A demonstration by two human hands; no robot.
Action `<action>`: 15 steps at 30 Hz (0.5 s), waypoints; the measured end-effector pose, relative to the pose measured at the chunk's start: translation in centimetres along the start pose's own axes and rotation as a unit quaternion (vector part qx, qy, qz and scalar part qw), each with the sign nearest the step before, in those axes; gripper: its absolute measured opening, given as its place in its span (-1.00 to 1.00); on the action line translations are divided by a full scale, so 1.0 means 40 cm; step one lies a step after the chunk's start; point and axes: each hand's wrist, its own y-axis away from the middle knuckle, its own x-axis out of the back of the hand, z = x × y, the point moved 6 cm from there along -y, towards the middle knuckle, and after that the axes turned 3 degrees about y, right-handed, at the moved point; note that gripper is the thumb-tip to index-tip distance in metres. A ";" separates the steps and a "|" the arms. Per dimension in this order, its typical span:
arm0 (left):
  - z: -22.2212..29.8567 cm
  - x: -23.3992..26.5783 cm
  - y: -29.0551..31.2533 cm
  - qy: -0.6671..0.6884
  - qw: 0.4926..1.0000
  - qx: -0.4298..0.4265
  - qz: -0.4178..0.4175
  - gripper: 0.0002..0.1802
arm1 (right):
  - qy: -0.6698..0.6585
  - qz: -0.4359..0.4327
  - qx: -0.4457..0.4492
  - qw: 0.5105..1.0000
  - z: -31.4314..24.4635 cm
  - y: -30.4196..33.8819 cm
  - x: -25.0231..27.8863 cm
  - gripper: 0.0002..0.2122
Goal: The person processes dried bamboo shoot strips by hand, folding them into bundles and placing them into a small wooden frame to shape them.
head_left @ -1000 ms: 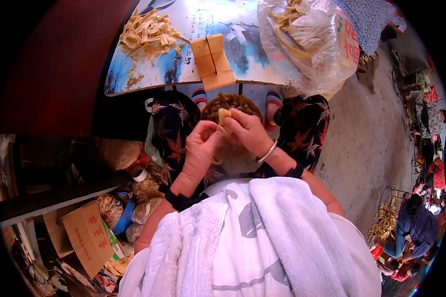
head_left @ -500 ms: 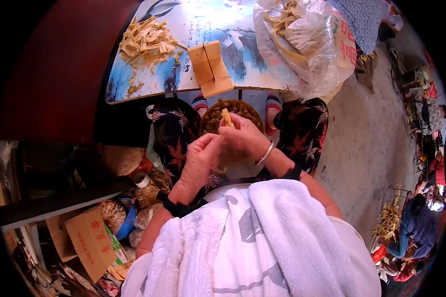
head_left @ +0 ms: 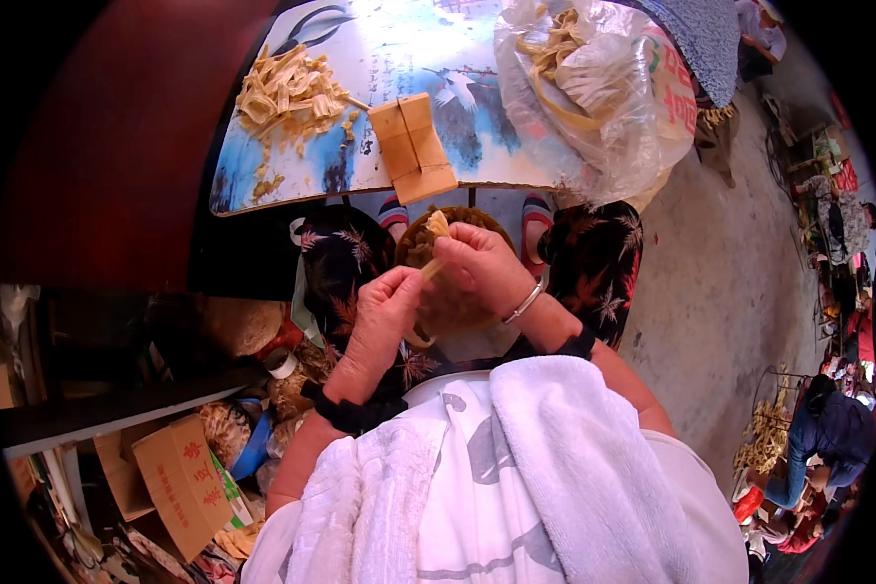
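Left hand [head_left: 387, 306]: pinched the lower end of a pale strip [head_left: 439, 226] between thumb and fingers, as I saw it from afar.
Right hand [head_left: 487, 268]: grasped the same strip higher up, its ragged end poking past the fingers.
Pale strip: slanted between both hands, above a round basin [head_left: 507, 237] of brownish pieces.
Basin: sat between two patterned trouser legs [head_left: 594, 255], which left me little sideways room down there.
Table [head_left: 501, 161]: its near edge curved across just beyond the basin.
Wooden block [head_left: 414, 151]: jutted past that edge toward the hands.
Strip pile [head_left: 287, 92]: lay far left on the tabletop, well apart from the hands.
Plastic bag [head_left: 603, 107]: bulged over the tabletop's right corner.
Grey floor [head_left: 711, 311]: gave me the widest room, right of the legs.
Cardboard box [head_left: 183, 482]: crowded the lower left.
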 end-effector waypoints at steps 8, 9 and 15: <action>0.015 0.030 -0.023 -0.009 0.999 -0.025 -0.030 -0.80 | 0.001 -0.022 0.010 1.000 -0.010 0.006 -0.003 -0.82; 0.017 0.029 -0.026 -0.033 0.998 -0.050 -0.033 -0.81 | 0.021 -0.019 0.019 0.999 -0.012 0.008 -0.003 -0.82; 0.029 -0.001 -0.019 -0.065 0.994 -0.080 -0.040 -0.80 | 0.092 0.044 0.090 0.991 -0.038 0.015 -0.002 -0.88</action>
